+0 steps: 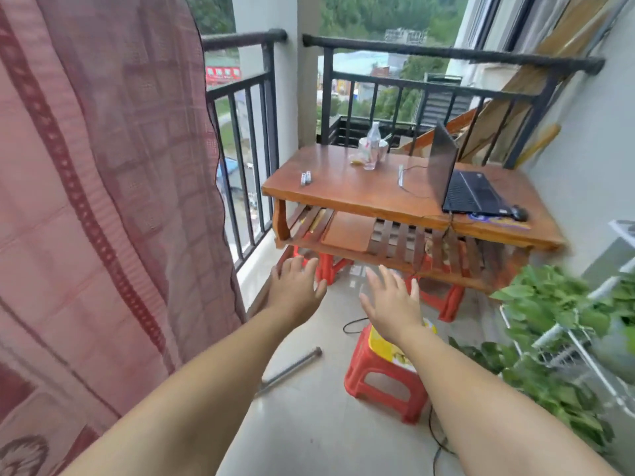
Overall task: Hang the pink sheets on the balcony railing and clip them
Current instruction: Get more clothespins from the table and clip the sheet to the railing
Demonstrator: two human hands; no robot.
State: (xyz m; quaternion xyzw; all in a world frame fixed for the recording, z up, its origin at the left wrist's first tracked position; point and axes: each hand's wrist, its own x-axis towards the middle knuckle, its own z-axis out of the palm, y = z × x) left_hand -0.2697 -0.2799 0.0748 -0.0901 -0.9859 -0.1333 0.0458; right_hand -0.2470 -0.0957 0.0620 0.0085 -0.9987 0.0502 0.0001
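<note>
A large pink sheet (103,201) with darker red patterned bands hangs over the left stretch of the black balcony railing (247,39) and covers most of the left side of the view. Two small silvery clips (305,177) lie on the wooden table (360,190), near its left end. My left hand (297,288) and my right hand (391,300) are both stretched forward over the floor with fingers spread, holding nothing. They hover side by side in front of the table's lower shelf, apart from the sheet.
On the table stand an open laptop (470,187), a mouse (519,213), a plastic bottle (372,139) and a glass. Red plastic stools (388,376) stand on the floor and under the table. A metal rod (292,369) lies on the tiles. Green plants (556,314) on a white rack fill the right.
</note>
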